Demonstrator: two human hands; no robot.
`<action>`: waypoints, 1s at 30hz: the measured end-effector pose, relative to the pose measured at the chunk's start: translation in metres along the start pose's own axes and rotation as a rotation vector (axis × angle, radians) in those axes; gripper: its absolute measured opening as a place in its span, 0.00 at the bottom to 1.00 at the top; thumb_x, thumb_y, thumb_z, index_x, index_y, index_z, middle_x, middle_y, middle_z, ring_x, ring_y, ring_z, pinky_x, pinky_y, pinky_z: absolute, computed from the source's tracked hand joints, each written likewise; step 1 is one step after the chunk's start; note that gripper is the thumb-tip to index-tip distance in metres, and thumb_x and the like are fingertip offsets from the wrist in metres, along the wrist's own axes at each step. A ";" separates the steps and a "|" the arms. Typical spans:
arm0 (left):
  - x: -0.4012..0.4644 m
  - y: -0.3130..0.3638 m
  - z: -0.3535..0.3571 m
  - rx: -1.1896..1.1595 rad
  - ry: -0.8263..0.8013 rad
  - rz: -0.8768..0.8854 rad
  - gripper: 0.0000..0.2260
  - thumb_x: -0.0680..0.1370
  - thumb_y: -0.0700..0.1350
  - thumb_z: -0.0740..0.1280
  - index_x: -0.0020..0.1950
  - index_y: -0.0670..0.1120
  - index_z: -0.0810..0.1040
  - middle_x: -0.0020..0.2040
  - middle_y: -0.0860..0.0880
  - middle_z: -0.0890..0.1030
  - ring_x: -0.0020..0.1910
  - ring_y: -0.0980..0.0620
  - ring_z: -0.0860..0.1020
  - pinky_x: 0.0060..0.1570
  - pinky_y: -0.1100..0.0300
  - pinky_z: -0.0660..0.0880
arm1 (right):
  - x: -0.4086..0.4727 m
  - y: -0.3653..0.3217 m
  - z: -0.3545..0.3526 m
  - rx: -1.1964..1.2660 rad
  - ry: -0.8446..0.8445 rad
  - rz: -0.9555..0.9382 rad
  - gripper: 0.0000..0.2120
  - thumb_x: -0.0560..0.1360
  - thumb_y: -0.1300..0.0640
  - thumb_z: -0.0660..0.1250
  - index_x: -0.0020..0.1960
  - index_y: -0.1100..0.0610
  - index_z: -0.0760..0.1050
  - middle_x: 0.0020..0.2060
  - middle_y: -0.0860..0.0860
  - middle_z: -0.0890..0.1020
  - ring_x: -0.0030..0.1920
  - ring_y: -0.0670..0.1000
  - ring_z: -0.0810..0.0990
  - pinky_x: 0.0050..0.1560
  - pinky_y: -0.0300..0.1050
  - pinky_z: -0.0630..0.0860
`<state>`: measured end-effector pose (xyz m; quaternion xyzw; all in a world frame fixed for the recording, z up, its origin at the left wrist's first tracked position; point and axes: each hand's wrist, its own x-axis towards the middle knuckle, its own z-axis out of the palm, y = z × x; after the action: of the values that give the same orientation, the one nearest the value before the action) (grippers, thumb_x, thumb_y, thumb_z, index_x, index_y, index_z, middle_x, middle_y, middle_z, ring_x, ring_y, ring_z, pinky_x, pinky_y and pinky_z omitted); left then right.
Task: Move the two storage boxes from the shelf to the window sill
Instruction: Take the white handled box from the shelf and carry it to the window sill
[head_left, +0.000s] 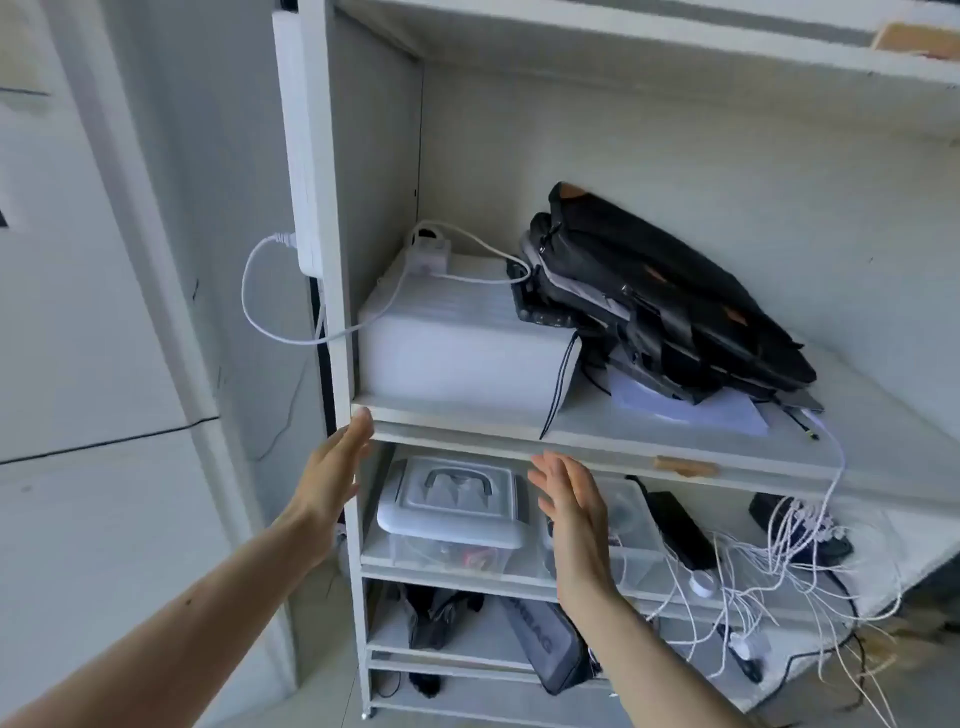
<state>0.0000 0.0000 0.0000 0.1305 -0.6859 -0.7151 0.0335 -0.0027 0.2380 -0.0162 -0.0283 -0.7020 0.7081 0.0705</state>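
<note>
A clear storage box (451, 525) with a grey-white lid and a grey handle sits on the second shelf board (467, 569) of a white shelf unit. To its right stands a second clear box (631, 525), partly hidden behind my right hand. My left hand (337, 467) is open, fingers apart, in front of the shelf's left post, left of the lidded box. My right hand (574, 512) is open too, held upright just right of the lidded box. Neither hand touches a box. No window sill is in view.
On the shelf above lie a white box (457, 343) with a charger and cable on top, and black bags (670, 301). White cables (795, 551) tangle at the right beside a black power brick (680, 530). A grey pouch (545, 644) lies lower down. A power strip (298, 130) hangs on the post.
</note>
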 end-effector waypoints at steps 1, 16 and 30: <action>0.001 -0.007 0.000 -0.001 0.002 -0.030 0.32 0.77 0.64 0.56 0.77 0.48 0.65 0.76 0.53 0.68 0.75 0.52 0.65 0.73 0.47 0.61 | 0.003 0.009 0.001 0.028 0.024 0.048 0.08 0.78 0.46 0.62 0.54 0.47 0.77 0.58 0.46 0.82 0.61 0.47 0.79 0.64 0.47 0.73; 0.085 -0.120 0.025 0.403 -0.053 -0.256 0.34 0.79 0.58 0.61 0.81 0.48 0.52 0.79 0.46 0.62 0.76 0.45 0.64 0.71 0.53 0.60 | 0.075 0.121 0.024 -0.400 0.003 0.364 0.25 0.78 0.44 0.58 0.69 0.60 0.69 0.64 0.57 0.76 0.59 0.55 0.75 0.53 0.44 0.67; 0.129 -0.153 0.034 0.395 0.130 -0.329 0.20 0.77 0.53 0.63 0.63 0.41 0.71 0.54 0.43 0.74 0.48 0.45 0.72 0.46 0.56 0.68 | 0.108 0.156 0.039 -0.442 0.139 0.541 0.23 0.81 0.50 0.57 0.66 0.67 0.69 0.64 0.63 0.76 0.62 0.62 0.76 0.55 0.50 0.71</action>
<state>-0.1118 0.0122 -0.1688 0.2901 -0.7781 -0.5533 -0.0653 -0.1242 0.2139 -0.1651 -0.2757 -0.7990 0.5284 -0.0800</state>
